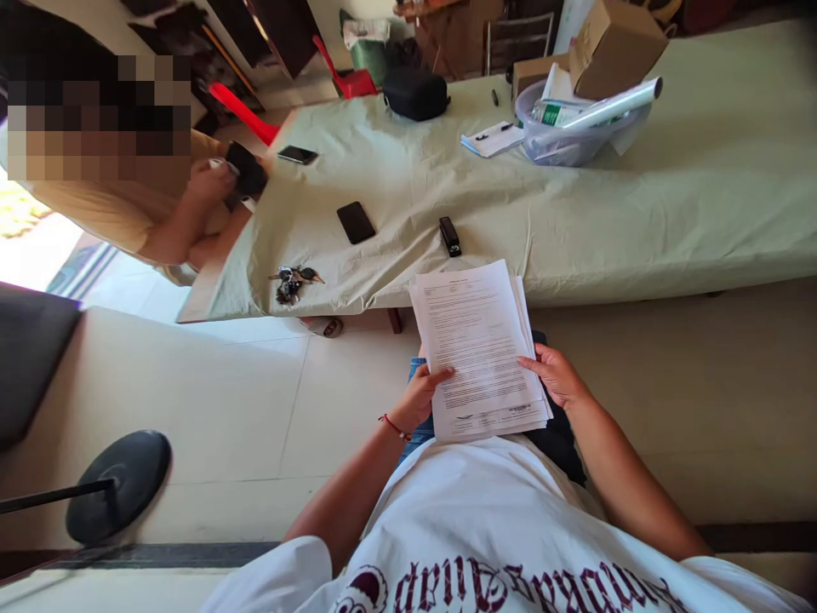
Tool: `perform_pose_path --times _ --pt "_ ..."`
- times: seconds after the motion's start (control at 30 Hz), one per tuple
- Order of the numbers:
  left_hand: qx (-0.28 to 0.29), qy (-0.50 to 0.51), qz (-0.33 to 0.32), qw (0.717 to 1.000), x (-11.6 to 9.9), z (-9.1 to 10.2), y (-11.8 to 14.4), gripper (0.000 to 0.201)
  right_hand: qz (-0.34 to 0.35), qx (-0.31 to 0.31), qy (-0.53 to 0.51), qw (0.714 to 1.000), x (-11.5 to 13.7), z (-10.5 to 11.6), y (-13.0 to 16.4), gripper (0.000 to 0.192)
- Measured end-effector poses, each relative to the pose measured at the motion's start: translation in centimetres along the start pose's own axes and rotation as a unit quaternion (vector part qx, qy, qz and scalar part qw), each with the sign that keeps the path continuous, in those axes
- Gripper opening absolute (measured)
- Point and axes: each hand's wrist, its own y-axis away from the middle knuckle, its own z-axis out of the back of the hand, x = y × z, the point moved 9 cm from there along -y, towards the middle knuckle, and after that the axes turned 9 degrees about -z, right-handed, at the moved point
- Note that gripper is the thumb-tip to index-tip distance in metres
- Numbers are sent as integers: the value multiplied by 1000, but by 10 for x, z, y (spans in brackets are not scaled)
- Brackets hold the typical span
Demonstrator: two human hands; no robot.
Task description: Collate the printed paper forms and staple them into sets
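Note:
A stack of printed paper sheets (478, 340) is held over my lap, its far end by the table's near edge. The sheets are slightly fanned, with edges showing on the right. My left hand (421, 396) grips the left side, thumb on top of the page. On the right side, my right hand (555, 375) pinches the stack, thumb likewise on top; its other fingers are mostly hidden beneath. Just beyond the papers, a black stapler (450, 237) lies on the cloth. A black phone or wallet-like flat item (356, 222) rests further left.
Keys (294, 283) lie near the left corner of the cloth-covered table (702, 196). A plastic basket (562, 153) with a roll stands beneath cardboard boxes (616, 47). A black case (416, 92) sits at the far edge. Another person (159, 213) leans at the left end, holding a dark object.

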Motion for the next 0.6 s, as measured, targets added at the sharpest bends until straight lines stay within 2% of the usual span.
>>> perform_pose_path --times 0.13,0.23,0.4,0.6 --pt "27 25 45 998 15 7 -1 46 7 -40 -14 999 -16 11 3 71" --pt "23 24 58 998 28 14 -3 39 19 -67 -23 997 -21 18 4 71" --pt "18 29 48 998 46 13 -14 50 21 -98 -27 995 -30 29 -2 69" --pt "8 52 1 999 55 17 -42 60 -4 -122 -19 992 -54 40 -13 70"
